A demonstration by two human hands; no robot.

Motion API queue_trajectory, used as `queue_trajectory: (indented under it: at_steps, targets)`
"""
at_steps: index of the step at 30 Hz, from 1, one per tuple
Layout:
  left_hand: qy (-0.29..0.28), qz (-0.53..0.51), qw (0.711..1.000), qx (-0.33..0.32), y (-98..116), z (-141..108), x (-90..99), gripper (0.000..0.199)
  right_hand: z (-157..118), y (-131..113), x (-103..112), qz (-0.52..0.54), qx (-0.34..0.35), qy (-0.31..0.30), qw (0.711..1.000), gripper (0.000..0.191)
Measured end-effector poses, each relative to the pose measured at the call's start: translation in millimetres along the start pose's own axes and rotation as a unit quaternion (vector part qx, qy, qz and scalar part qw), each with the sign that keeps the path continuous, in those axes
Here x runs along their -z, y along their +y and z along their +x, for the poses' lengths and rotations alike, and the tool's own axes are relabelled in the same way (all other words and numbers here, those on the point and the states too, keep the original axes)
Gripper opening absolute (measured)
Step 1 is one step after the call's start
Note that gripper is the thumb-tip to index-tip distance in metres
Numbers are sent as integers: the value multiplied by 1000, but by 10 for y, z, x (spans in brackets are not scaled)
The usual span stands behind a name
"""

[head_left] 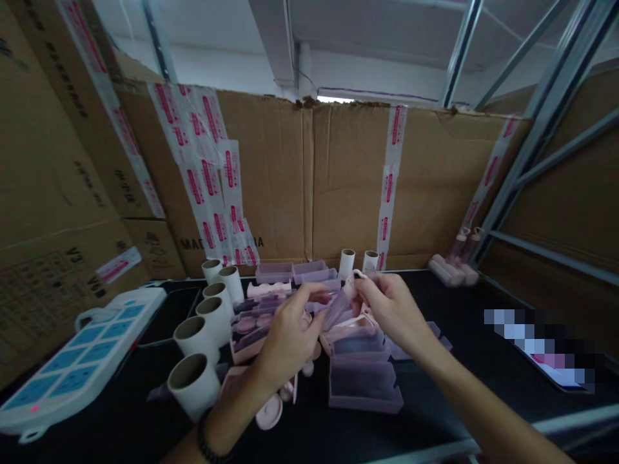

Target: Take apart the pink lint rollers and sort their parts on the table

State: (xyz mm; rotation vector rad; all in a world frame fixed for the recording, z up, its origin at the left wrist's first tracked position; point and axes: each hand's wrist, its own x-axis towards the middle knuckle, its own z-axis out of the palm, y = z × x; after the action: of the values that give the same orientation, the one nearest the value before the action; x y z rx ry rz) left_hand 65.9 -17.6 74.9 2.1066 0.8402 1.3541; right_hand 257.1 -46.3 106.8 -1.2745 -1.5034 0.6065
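Note:
In front of me, my left hand (294,328) grips the lower end of a translucent purple tube (337,309) between thumb and fingers. The tube slants up to the right and ends in a pale pink looped cap (358,276). My right hand (391,306) pinches that cap end. Below the hands lies an open purple tray (365,381), with another purple tray (360,343) just behind it. A pink holder (355,325) stands under the tube, partly hidden. By my left wrist lie a round pink lid (269,412) and other small pink parts.
Several white cardboard tubes (193,380) stand in a row at left, beside a white power strip (80,361) with blue sockets. Pink cylinders with loops (454,270) lie at the back right. A phone (541,354) rests on the right. Cardboard walls (348,187) enclose the black table.

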Motion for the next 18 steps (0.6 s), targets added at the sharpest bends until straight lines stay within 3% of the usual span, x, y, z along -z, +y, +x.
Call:
queue_trajectory:
  at_steps: [5, 8, 12, 15, 18]
  targets:
    - [-55, 77, 993, -76, 29, -82, -44, 40, -107, -84, -205, 0, 32, 29, 999, 41]
    - [-50, 127, 987, -90, -42, -77, -49, 37, -119, -81, -277, -32, 60, 4, 998, 38]
    - [-46, 254, 957, -136, -88, -49, -35, 32, -66, -20, -294, -99, 96, -3, 990, 39]
    - [-43, 329, 937, -114, -11, -33, -20, 20, -49, -55, -253, -108, 132, 0, 985, 38]
    - [-42, 357, 930, -77, 116, -8, 5, 23, -60, -144, -184, -82, 156, -9, 984, 36]
